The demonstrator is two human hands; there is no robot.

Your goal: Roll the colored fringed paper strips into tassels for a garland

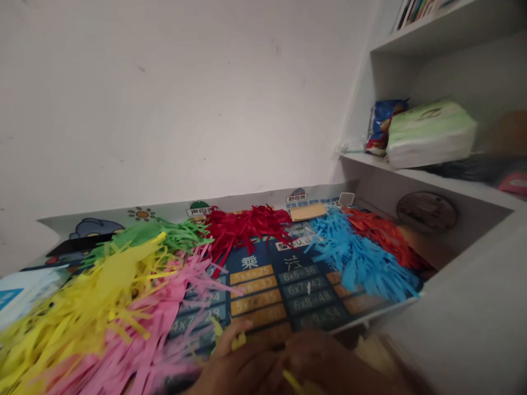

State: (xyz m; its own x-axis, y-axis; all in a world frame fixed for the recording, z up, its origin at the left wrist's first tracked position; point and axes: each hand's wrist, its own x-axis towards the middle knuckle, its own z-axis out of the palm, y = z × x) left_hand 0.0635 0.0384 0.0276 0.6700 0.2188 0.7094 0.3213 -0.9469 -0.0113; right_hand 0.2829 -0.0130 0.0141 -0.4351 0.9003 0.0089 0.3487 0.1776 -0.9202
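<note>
White shelf [411, 174] holding green-topped pack [432, 134] and blue packet [381, 122], both hands [251, 365] clutching yellow paper [239, 341]

Hands [242, 365] around yellow paper strips [239, 340]

left hand [236, 362] and right hand [325, 356] are blurred and cut off by the bottom edge, yellow paper [291, 379] between them mostly hidden, yellow fringe [119, 271] cropped at left, pink fringe [142, 351] at bottom, books [416, 12] at top, titles unreadable.
</note>
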